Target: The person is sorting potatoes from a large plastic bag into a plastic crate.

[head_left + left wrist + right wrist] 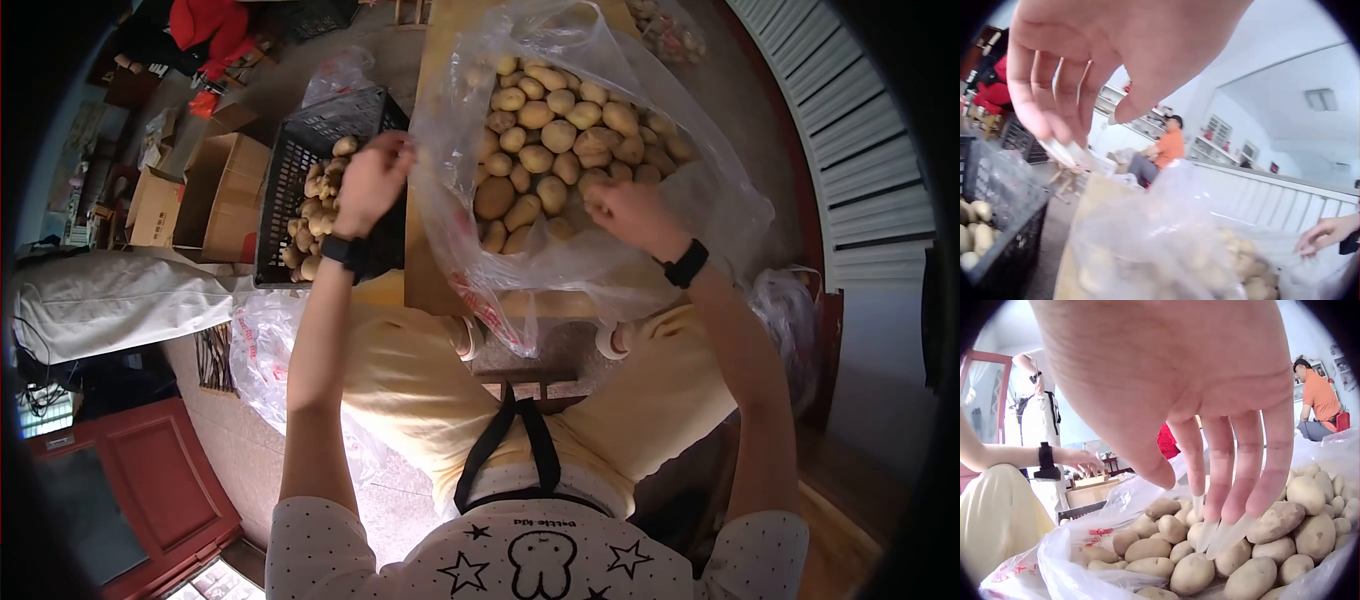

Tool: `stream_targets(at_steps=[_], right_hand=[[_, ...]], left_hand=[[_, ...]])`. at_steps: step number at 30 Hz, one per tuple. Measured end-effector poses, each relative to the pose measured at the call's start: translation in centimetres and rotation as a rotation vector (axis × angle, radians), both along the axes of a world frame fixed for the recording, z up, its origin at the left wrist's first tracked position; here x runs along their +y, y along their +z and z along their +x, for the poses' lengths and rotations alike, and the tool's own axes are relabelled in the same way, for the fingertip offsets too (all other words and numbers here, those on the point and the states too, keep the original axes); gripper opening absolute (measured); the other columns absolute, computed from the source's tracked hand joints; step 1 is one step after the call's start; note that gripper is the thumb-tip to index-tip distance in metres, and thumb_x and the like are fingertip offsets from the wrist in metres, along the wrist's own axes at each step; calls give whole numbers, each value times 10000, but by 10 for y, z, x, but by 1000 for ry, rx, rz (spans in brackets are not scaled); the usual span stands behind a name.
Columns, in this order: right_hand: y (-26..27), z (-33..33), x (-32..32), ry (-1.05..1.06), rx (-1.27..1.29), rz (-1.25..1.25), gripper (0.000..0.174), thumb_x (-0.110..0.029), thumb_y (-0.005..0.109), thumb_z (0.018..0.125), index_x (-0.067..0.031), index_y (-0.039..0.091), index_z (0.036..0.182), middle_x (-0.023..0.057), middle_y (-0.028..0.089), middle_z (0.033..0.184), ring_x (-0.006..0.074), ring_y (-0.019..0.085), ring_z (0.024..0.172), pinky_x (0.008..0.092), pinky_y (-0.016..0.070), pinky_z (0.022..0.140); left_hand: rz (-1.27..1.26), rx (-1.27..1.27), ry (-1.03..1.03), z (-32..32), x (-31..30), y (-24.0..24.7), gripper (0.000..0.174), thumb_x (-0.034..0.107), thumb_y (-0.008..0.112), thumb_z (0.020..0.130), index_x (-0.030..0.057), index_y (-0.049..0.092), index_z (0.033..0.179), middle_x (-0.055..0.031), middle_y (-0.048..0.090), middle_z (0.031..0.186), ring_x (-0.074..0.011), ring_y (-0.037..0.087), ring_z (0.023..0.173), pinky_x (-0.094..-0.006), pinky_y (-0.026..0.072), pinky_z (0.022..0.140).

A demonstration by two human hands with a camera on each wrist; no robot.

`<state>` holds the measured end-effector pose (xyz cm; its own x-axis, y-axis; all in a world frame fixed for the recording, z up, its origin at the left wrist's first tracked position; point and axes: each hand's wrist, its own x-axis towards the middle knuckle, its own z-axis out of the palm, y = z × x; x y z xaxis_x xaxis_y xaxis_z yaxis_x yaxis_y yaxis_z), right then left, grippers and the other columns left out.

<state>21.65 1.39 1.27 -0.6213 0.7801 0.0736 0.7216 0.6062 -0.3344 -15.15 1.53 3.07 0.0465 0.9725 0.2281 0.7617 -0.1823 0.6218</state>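
Many potatoes [557, 135] lie in a clear plastic bag [735, 205] spread open on a wooden table. My right hand [635, 215] hangs over their near right side; in the right wrist view its long-nailed fingers [1264, 469] point down in front of the potatoes, bent only a little and holding nothing. Over the right side of a black plastic crate [292, 140], beside the bag's left edge, is my left hand [372, 185]. Its fingers [1043, 81] are loosely bent with nothing between them in the left wrist view. Knobbly ginger-like pieces and potatoes [318, 210] lie inside the crate.
Cardboard boxes [225, 190] stand left of the crate. The wooden table [428, 285] ends just before my knees. Another bag with potatoes [668, 30] lies beyond its far right corner. A person in an orange shirt [1169, 149] sits farther off.
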Motion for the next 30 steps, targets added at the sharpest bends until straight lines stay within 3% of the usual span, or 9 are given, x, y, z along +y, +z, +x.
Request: stream_targets(at_steps=[1,3,6,9,15,18,25,30], right_hand=[[-5,-3,-2,-4,-2,-2,166,-198,588,833,-72,593,942,110,600,657,310,594,618,409,468,577],[-17,-10,-8,106,19,-61,202,-229,591,814,-62,592,926,166,621,786,342,610,766,453,494,680],[-37,-13,-13,40,-134,-207,231,-237,592,816,-46,586,946,162,630,794,342,621,774,458,496,682],[-48,-13,-14,-43,-207,-185,332,-305,635,785,-26,558,948,161,635,801,355,625,771,467,496,675],[-58,-10,-13,-26,-326,-306,628,-444,723,664,12,467,1013,188,644,822,374,629,776,464,498,675],[-67,-15,-14,50,-323,-231,666,-465,711,664,21,453,1039,184,650,790,362,638,747,440,502,659],[-87,-39,-12,-64,-369,-91,665,-524,698,625,-24,517,1024,119,658,722,289,656,678,382,504,588],[-87,-39,-6,-82,-388,-53,616,-564,692,601,-41,616,919,98,664,745,263,666,713,376,513,594]], left_hand=[[33,79,-81,20,-3,3,267,219,589,814,85,606,1044,-80,652,903,-257,618,843,-345,500,730],[178,338,-229,53,-13,2,295,190,589,810,53,596,1072,-87,609,1037,-275,538,1020,-372,464,838],[195,468,-513,90,-25,-6,267,209,593,809,67,599,1035,-66,583,1088,-252,540,1015,-343,469,841],[130,415,-576,103,-31,-13,253,202,594,802,72,602,1018,-55,582,1058,-243,547,997,-334,473,831],[110,392,-483,98,-31,-1,266,196,588,812,84,586,1054,-55,574,1013,-248,559,950,-348,487,790],[224,392,-477,97,-29,-3,236,225,579,832,76,608,1013,-65,588,902,-223,571,921,-334,496,734],[221,400,-482,99,-28,-5,236,224,583,832,84,603,1020,-69,588,906,-232,575,921,-339,495,739],[229,401,-477,95,-27,-2,232,229,579,836,82,598,1015,-74,586,932,-240,578,919,-342,493,747]])
